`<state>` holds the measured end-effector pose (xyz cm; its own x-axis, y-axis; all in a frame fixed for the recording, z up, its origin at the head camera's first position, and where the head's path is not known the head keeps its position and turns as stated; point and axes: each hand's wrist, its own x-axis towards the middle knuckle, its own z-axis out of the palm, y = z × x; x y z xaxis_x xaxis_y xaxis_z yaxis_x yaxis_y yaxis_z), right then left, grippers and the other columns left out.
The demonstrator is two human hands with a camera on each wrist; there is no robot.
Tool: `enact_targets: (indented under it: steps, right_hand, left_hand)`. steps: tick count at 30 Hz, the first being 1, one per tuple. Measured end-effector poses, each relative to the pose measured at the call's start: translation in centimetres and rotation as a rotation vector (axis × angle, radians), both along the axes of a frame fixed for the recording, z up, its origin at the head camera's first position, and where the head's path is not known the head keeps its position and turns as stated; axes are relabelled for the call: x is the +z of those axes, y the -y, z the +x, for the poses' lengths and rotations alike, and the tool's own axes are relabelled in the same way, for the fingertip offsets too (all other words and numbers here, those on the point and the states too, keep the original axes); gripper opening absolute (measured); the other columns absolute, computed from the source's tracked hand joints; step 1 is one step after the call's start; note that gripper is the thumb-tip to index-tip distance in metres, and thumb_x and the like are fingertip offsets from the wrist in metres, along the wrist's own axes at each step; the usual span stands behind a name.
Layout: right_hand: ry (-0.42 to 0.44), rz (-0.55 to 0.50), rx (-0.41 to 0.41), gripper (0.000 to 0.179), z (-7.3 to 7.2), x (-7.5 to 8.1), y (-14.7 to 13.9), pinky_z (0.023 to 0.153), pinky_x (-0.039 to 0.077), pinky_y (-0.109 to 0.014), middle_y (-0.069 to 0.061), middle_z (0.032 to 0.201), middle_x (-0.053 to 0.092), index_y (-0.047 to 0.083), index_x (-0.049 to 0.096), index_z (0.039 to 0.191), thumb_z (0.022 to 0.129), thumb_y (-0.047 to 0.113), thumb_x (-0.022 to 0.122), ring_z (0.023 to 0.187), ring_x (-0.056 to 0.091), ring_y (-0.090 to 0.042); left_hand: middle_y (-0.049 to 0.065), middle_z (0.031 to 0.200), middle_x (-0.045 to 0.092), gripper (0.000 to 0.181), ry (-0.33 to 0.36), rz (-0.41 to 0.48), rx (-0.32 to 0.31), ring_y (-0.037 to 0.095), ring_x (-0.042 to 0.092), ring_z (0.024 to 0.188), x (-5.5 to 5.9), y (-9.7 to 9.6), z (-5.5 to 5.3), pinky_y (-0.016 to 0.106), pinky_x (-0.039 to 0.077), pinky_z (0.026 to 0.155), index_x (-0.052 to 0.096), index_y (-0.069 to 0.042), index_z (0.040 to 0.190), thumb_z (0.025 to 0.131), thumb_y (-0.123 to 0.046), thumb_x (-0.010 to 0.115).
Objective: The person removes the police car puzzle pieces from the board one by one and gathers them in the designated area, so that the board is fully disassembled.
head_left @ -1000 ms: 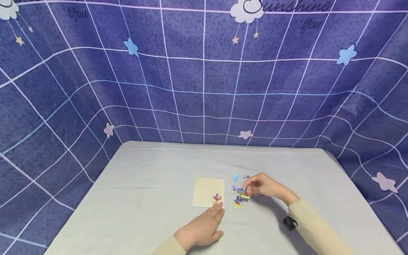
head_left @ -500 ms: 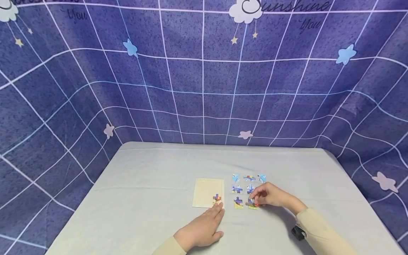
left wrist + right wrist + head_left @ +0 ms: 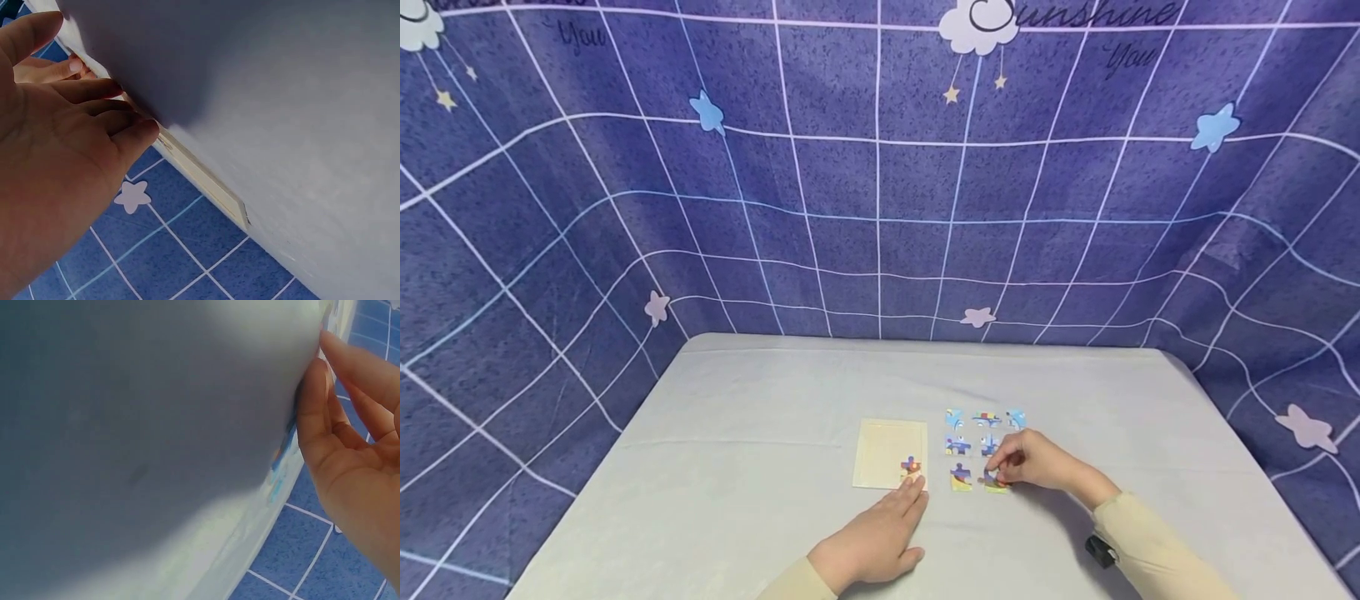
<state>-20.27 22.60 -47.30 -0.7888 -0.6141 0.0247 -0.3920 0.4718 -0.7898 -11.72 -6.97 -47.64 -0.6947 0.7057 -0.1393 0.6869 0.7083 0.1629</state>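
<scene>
A pale shallow puzzle tray point(image 3: 880, 454) lies flat in the middle of the table, with one puzzle piece point(image 3: 910, 467) in its near right corner. My left hand point(image 3: 880, 533) rests with straight fingers at the tray's near edge, fingertips by that corner piece. To the right, my right hand point(image 3: 1030, 458) pinches a purple, red and green puzzle piece point(image 3: 997, 485) between thumb and bent fingers, down at table level. Left of it lies another purple and yellow puzzle piece point(image 3: 961, 479). In the right wrist view, thumb and fingers point(image 3: 315, 387) meet low at the table surface.
Several more puzzle pieces lie in rows beyond the right hand, among them a light blue piece point(image 3: 953, 418) and a red-topped piece point(image 3: 987, 419). Behind the white-covered table point(image 3: 737, 467) hangs a purple gridded curtain point(image 3: 820, 183).
My right hand has carried its puzzle piece right and nearer to me, down to the near row, uncovering the pieces behind. The piece has since turned slightly straighter. The left hand stays put.
</scene>
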Motion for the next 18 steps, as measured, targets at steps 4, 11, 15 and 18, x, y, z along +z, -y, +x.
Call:
enact_targets:
  steps: [4, 11, 15, 18]
  right_hand:
    - [-0.042, -0.002, -0.009, 0.013, -0.2, 0.2, 0.5, 0.068, 0.053, -0.022, -0.006, 0.082, 0.067, -0.001, 0.074, 0.093, 0.081, -0.006, 0.070, 0.073, 0.059, -0.008]
    - [-0.064, -0.035, 0.003, 0.016, -0.6, 0.1, 2.6, 0.072, 0.053, -0.022, -0.015, 0.096, 0.069, -0.004, 0.072, 0.100, 0.085, -0.005, 0.065, 0.080, 0.063, -0.010]
    - [-0.087, -0.054, 0.034, 0.019, -0.7, -0.3, 4.3, 0.071, 0.054, -0.023, -0.016, 0.098, 0.069, -0.005, 0.070, 0.105, 0.087, -0.006, 0.063, 0.079, 0.062, -0.010]
    - [-0.085, -0.071, 0.057, 0.021, -0.7, -0.7, 5.7, 0.066, 0.053, -0.022, -0.013, 0.092, 0.069, -0.006, 0.068, 0.109, 0.088, -0.006, 0.062, 0.074, 0.060, -0.008]
  left_hand:
    - [0.018, 0.155, 0.026, 0.067, 0.003, 0.007, 0.006, 0.029, 0.025, 0.143, 0.3, 0.2, 0.2, 0.037, 0.031, 0.112, 0.038, 0.000, 0.145, 0.095, -0.041, 0.054]
    - [0.018, 0.155, 0.027, 0.063, 0.036, 0.108, 0.110, 0.033, 0.024, 0.143, 1.0, 2.3, -1.0, 0.043, 0.026, 0.114, 0.036, 0.003, 0.145, 0.096, -0.032, 0.054]
    - [0.021, 0.153, 0.029, 0.064, 0.009, 0.161, 0.181, 0.039, 0.021, 0.143, 1.1, 4.3, -2.9, 0.049, 0.024, 0.113, 0.037, 0.006, 0.144, 0.095, -0.029, 0.057]
    - [0.025, 0.152, 0.029, 0.067, -0.014, 0.194, 0.210, 0.043, 0.019, 0.142, 1.0, 5.6, -4.2, 0.052, 0.023, 0.113, 0.038, 0.009, 0.142, 0.092, -0.030, 0.062]
